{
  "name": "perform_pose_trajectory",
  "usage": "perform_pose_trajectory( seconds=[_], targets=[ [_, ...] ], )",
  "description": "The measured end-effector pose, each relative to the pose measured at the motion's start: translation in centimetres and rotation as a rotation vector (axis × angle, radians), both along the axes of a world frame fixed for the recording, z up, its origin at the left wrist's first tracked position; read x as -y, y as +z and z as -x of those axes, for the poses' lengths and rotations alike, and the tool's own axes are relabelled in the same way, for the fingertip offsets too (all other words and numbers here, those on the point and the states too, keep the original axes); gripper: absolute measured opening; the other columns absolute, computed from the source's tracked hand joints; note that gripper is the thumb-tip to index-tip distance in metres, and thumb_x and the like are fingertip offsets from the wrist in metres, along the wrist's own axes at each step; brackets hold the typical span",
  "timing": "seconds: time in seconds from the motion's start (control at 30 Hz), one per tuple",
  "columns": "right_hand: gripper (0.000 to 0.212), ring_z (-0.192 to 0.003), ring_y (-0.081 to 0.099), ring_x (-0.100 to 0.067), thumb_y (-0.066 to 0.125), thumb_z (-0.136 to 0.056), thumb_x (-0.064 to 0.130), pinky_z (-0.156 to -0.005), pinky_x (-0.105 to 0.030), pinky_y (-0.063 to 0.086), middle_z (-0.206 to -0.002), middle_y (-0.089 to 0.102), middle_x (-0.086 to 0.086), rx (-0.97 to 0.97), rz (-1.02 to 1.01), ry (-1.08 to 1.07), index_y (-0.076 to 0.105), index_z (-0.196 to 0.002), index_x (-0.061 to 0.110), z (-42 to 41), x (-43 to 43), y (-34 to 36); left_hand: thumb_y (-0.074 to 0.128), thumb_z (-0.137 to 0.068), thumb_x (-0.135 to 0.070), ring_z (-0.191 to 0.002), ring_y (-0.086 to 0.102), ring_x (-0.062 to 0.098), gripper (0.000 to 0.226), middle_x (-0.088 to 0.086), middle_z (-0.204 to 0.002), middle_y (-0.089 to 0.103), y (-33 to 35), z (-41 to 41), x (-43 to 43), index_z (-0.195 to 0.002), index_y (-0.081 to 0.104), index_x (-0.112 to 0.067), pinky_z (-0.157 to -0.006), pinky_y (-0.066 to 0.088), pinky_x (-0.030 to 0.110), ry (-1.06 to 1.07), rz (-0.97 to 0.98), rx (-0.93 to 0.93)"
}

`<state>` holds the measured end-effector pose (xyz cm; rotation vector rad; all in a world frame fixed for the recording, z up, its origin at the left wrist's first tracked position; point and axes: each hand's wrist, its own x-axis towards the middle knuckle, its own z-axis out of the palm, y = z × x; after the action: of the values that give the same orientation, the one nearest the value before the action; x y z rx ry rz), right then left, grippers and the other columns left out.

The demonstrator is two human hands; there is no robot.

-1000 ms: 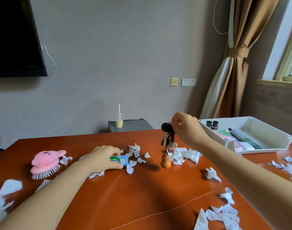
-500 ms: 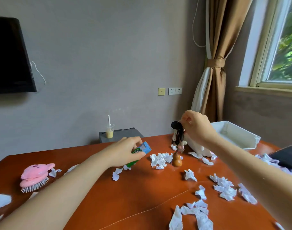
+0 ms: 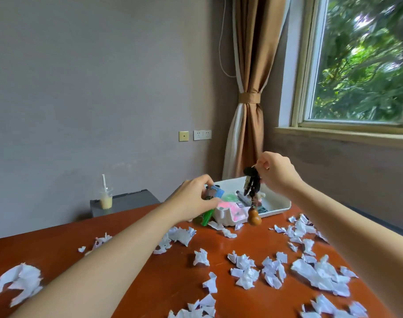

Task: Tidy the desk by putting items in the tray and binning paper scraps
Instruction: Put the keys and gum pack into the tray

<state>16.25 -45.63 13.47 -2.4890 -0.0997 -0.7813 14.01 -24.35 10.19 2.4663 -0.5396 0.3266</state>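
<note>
Far left of the white tray (image 3: pixel 280 206), a big crumpled paper scrap (image 3: pixel 19 281) lies on the brown surface (image 3: pixel 150 283). Behind it, still left of the tray and off the surface, a plastic cup (image 3: pixel 106 198) with a straw stands on a grey cabinet (image 3: pixel 127 200).

The left hand (image 3: pixel 193 200) is just at the tray's left end, its fingers and thumb curled round a green-and-blue pack (image 3: pixel 205 218). The pack is held tilted, clear of the surface.

The tray sits at the far edge of the surface with pink and green items (image 3: pixel 228 206) lying inside; what they are is too blurred to tell.

Over the tray, the right hand (image 3: pixel 277 174) pinches the top of a dark key bunch (image 3: pixel 252 182). The bunch hangs straight down, and its brown gourd charm (image 3: pixel 254 218) dangles in front of the tray's near rim.

In front of the tray and to its right, many small white scraps (image 3: pixel 319 275) are scattered over the surface. Behind the tray hangs a tied brown curtain (image 3: pixel 251 111), and right of it is a window (image 3: pixel 361 60) with green leaves outside.
</note>
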Motion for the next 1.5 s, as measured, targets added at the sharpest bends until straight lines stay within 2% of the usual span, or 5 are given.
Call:
perform_pose_trajectory(
  seconds=[0.23,0.43,0.73,0.83,1.5],
  targets=[
    [0.018,-0.081,0.058,-0.033,0.041,-0.091,0.011,-0.068,-0.029,0.041,-0.094,0.067,-0.018,-0.014,-0.032,-0.081,0.06,-0.09,0.011,-4.7,4.9,-0.6,0.064,-0.085,-0.031,-0.087,0.065,0.02,0.021,0.003,-0.089,0.068,-0.4,-6.1,7.6,-0.1,0.054,-0.021,-0.075,0.057,0.041,-0.016,0.146,-0.063],
    [0.017,-0.082,0.061,-0.037,0.043,-0.091,0.015,-0.073,-0.039,0.053,-0.093,0.066,-0.017,0.005,-0.063,-0.115,0.06,-0.089,0.01,-9.5,8.2,-2.7,0.065,-0.085,-0.031,-0.077,0.055,0.017,0.02,0.0,-0.089,0.061,-2.2,-11.9,14.0,-0.091,0.05,-0.02,-0.06,0.039,0.027,0.032,0.21,-0.067],
    [0.02,-0.078,0.051,-0.033,0.039,-0.092,0.014,-0.07,-0.035,0.047,-0.095,0.063,-0.016,-0.048,-0.019,-0.174,0.058,-0.091,0.009,-15.1,12.6,-6.5,0.063,-0.087,-0.028,-0.09,0.062,0.022,0.023,0.006,-0.105,0.062,-5.8,-19.2,19.5,-0.102,0.046,-0.024,-0.067,0.052,0.031,0.095,0.257,-0.136],
    [0.019,-0.078,0.051,-0.03,0.039,-0.092,0.014,-0.066,-0.032,0.044,-0.092,0.06,-0.011,-0.066,-0.028,-0.185,0.058,-0.091,0.011,-16.1,13.3,-7.2,0.063,-0.086,-0.031,-0.097,0.061,0.027,0.021,0.007,-0.107,0.064,-7.1,-20.1,20.8,-0.103,0.054,-0.022,-0.087,0.052,0.043,0.091,0.187,-0.149],
    [0.019,-0.075,0.048,-0.028,0.043,-0.088,0.003,-0.066,-0.031,0.044,-0.09,0.058,-0.008,-0.082,0.177,-0.137,0.059,-0.093,0.013,-18.1,12.1,-10.2,0.045,-0.096,-0.031,-0.12,0.044,0.03,0.03,0.011,-0.125,0.057,-11.9,-23.0,22.1,-0.118,0.054,-0.014,-0.1,0.031,0.039,0.345,-0.359,-0.049]
  ],
)
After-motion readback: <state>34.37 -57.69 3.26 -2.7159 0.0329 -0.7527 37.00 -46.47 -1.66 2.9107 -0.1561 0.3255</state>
